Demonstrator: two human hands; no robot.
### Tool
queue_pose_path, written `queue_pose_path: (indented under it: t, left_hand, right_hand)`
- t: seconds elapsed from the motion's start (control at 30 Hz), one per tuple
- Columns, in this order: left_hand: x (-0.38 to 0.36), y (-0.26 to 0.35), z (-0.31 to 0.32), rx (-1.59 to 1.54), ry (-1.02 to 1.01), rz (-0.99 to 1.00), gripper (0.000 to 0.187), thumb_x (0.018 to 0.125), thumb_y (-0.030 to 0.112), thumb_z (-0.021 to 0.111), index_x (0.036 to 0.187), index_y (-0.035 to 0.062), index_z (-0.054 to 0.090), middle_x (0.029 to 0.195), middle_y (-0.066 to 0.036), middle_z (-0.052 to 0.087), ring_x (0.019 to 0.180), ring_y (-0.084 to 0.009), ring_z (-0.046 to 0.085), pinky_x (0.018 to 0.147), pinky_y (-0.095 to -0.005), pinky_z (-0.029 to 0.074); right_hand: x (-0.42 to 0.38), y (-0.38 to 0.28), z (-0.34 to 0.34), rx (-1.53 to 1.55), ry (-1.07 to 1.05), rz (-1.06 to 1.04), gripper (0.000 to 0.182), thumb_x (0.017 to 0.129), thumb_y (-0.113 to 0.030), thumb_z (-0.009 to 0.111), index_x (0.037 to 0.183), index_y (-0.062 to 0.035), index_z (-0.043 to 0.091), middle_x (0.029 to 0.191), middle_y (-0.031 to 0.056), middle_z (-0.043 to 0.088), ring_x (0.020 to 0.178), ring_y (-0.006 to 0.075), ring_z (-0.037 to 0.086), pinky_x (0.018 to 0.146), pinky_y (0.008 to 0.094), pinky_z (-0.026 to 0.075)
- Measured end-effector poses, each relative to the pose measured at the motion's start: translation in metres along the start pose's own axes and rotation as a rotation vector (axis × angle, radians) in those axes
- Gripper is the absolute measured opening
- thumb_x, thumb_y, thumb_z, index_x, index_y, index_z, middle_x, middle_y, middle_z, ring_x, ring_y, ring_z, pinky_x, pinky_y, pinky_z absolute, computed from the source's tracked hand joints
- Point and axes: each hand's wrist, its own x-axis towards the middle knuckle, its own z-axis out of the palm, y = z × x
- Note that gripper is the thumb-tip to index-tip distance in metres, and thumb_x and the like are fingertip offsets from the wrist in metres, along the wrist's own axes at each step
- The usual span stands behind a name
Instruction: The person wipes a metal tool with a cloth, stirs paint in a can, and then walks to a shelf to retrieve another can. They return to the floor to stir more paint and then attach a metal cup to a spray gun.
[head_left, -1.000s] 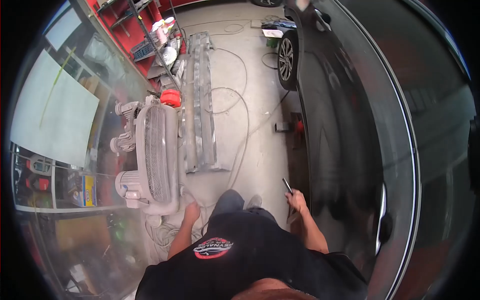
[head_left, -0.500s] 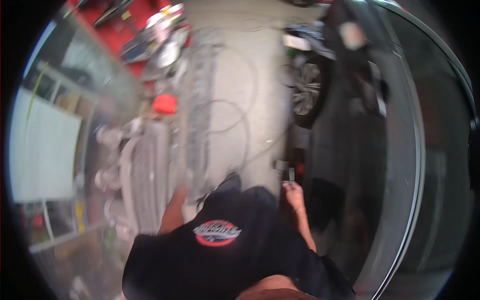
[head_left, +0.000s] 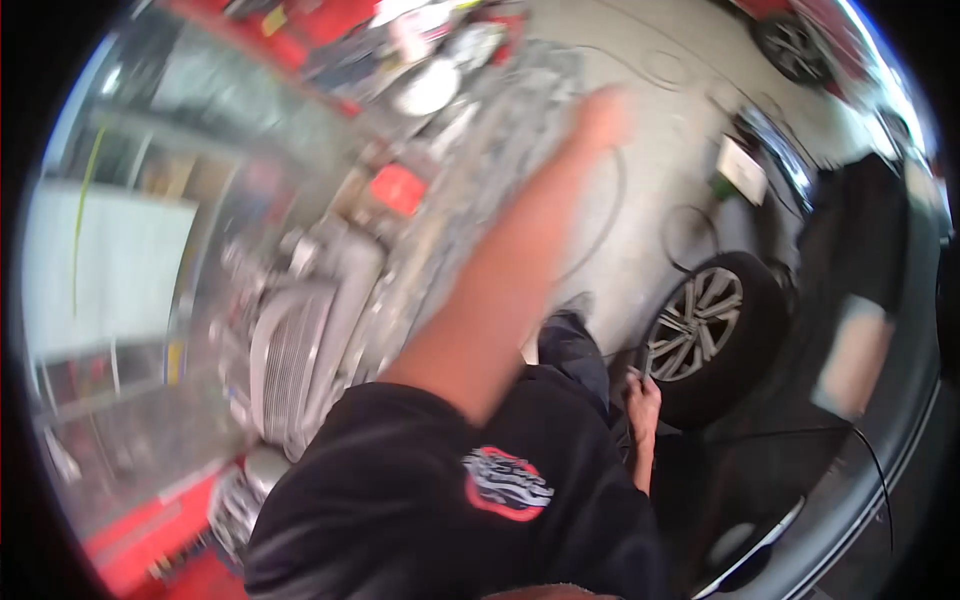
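Down low, the right hand (head_left: 643,393) grips a small dark tool (head_left: 633,374), fingers clamped on it, just beside the car wheel (head_left: 700,335). Blurred, the left hand (head_left: 603,112) stretches out above the floor (head_left: 640,250); its fingers cannot be told.

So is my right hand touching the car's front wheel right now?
Cannot tell. In the head view the right hand overlaps the wheel's tyre edge, but motion blur hides any contact or gap.
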Motion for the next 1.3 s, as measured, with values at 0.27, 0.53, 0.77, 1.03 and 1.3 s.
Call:
queue_pose_path:
  t: [0.27, 0.53, 0.77, 1.03, 1.3]
  left_hand:
    - [-0.428, -0.216, -0.028, 0.505, -1.421, -0.683, 0.046, 0.095, 0.031, 0.051, 0.13, 0.0012, 0.058, 0.119, -0.024, 0.064, 0.111, -0.0355, 0.062, 0.092, -0.0523, 0.048]
    - [-0.181, -0.255, 0.037, 0.296, -1.323, -0.945, 0.048, 0.098, 0.032, 0.048, 0.134, 0.001, 0.053, 0.123, -0.026, 0.061, 0.11, -0.0414, 0.061, 0.094, -0.0506, 0.047]
    - [0.412, -0.31, 0.17, 0.092, -0.29, -0.302, 0.041, 0.095, 0.026, 0.055, 0.125, -0.0006, 0.055, 0.106, -0.031, 0.063, 0.1, -0.0482, 0.06, 0.085, -0.0529, 0.049]
    - [0.891, -0.079, 0.244, -0.362, -0.022, 0.182, 0.031, 0.1, 0.022, 0.052, 0.122, 0.0026, 0.061, 0.11, -0.023, 0.067, 0.101, -0.0363, 0.066, 0.085, -0.0384, 0.052]
    - [0.729, -0.377, 0.449, 0.572, -1.335, -0.088, 0.032, 0.098, 0.025, 0.046, 0.115, 0.0044, 0.063, 0.112, -0.025, 0.065, 0.103, -0.0395, 0.063, 0.09, -0.0494, 0.05]
  right_hand:
    - [0.185, -0.166, -0.117, -0.088, 0.2, -0.218, 0.023, 0.095, -0.02, 0.06, 0.103, 0.0012, 0.062, 0.068, 0.0032, 0.058, 0.062, 0.0118, 0.054, 0.056, 0.0285, 0.044]
    - [0.4, -0.212, -0.144, -0.378, 0.44, -0.138, 0.024, 0.092, -0.023, 0.053, 0.097, -0.0014, 0.061, 0.088, 0.0245, 0.066, 0.087, 0.0379, 0.067, 0.076, 0.0459, 0.052]
    - [0.49, -0.195, -0.172, -0.457, -0.028, 0.18, 0.025, 0.092, -0.023, 0.059, 0.089, 0.0007, 0.063, 0.07, 0.0153, 0.065, 0.06, 0.0255, 0.066, 0.05, 0.0366, 0.049]
    - [0.656, -0.343, -0.241, 0.059, 0.096, 0.498, 0.036, 0.094, -0.036, 0.057, 0.089, -0.001, 0.065, 0.063, 0.0096, 0.062, 0.049, 0.0208, 0.06, 0.047, 0.0339, 0.051]
    - [0.908, -0.495, -0.34, -0.233, 0.336, 0.176, 0.031, 0.087, -0.026, 0.054, 0.097, 0.0019, 0.064, 0.074, 0.0203, 0.067, 0.065, 0.0305, 0.069, 0.059, 0.043, 0.054]
